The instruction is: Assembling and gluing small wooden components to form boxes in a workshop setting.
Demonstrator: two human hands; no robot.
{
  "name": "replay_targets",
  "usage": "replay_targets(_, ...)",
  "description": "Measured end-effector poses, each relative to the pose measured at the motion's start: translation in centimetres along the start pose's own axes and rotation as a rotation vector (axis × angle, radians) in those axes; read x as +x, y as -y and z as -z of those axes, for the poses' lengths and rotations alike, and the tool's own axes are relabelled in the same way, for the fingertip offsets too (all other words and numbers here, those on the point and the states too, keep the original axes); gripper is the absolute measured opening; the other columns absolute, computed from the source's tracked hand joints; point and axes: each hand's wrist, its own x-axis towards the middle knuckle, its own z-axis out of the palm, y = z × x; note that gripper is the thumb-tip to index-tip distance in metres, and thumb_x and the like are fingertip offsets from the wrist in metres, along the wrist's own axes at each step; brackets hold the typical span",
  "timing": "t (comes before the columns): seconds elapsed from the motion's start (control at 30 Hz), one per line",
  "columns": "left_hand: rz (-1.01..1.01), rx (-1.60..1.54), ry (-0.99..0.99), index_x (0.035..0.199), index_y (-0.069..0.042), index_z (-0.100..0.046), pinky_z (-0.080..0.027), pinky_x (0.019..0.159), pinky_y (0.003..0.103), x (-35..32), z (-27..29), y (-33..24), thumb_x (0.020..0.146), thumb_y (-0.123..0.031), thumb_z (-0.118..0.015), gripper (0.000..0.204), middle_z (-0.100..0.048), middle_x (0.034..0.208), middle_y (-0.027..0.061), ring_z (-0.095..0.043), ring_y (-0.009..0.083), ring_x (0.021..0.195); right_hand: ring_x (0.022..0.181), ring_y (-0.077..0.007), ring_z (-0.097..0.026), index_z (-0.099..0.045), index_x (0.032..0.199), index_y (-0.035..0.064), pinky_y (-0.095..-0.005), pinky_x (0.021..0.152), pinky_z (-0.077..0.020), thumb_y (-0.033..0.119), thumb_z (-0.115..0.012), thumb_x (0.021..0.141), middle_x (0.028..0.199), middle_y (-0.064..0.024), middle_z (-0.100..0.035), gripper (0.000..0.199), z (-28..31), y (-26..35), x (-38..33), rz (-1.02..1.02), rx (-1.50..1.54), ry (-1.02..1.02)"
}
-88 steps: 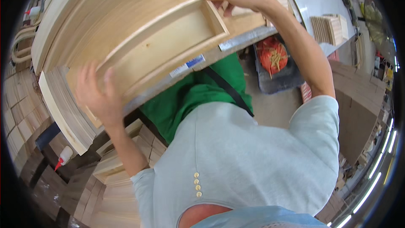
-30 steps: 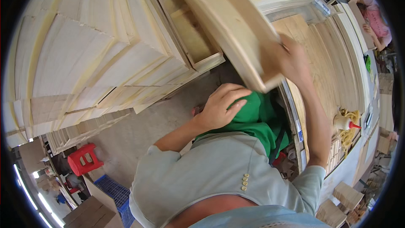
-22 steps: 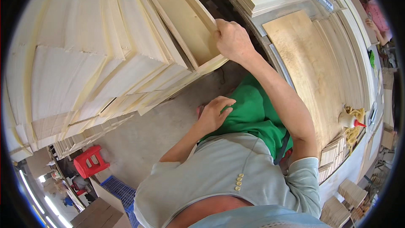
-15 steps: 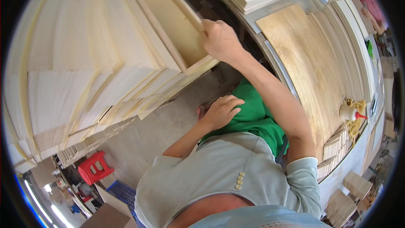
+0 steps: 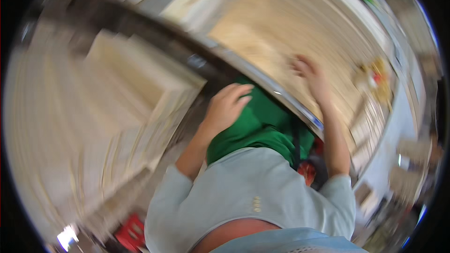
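Blurry workshop shot, pale wood stacked everywhere.

Stacked wooden panels fill the whole left side, smeared by motion so it's hard to pick out single boards. On the right, a long workbench with a metal edge carries a big light plywood sheet. Between them there's a green apron over a pale grey shirt. Right hand is out over the plywood sheet, fingers spread, not gripping anything; looks like it's resting on the wood, but the blur makes that a maybe. Left hand sits loosely curled against the apron, holding nothing, just beside the panel stack.
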Motion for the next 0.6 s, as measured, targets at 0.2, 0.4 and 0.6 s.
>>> replay_targets(0.2, -0.045, 0.143, -0.050, 0.107, -0.005, -0.064, -0.051, 0.082, 0.037, -0.3, -1.2, 0.1, 0.087, -0.013, -0.063, 0.023, -0.064, 0.100, 0.0101, -0.062, 0.0290, 0.095, 0.095, -0.0263, -0.067, -0.060, 0.121, -0.0020, -0.0347, 0.081, -0.0512, 0.028, -0.059, 0.093, 0.101, -0.0166, -0.070, 0.041, -8.5, 8.5, 2.5, 0.386, -0.162, 0.131)
replay_targets(0.4, 0.137, 0.121, 0.020, 0.110, -0.004, -0.061, -0.050, 0.085, 0.038, -6.5, -3.0, 2.1, 0.089, -0.015, -0.060, 0.024, -0.063, 0.102, 0.0116, -0.061, 0.0286, 0.096, 0.093, -0.0373, -0.065, -0.060, 0.117, -0.0024, -0.0410, 0.082, -0.0516, 0.045, -0.064, 0.087, 0.098, -0.0230, -0.067, 0.056, -25.0, 15.7, 3.3, 0.612, -0.421, 0.456)
replay_targets(0.6, 0.192, 0.029, -0.058, 0.109, -0.004, -0.061, -0.050, 0.084, 0.038, -9.2, -0.6, 3.2, 0.088, -0.012, -0.060, 0.023, -0.063, 0.099, 0.0137, -0.063, 0.0286, 0.093, 0.088, -0.0424, -0.064, -0.059, 0.113, -0.0013, -0.0477, 0.077, -0.0515, 0.039, -0.062, 0.087, 0.088, -0.0273, -0.066, 0.049, -29.8, 16.3, 3.3, 0.602, -0.671, 0.573)
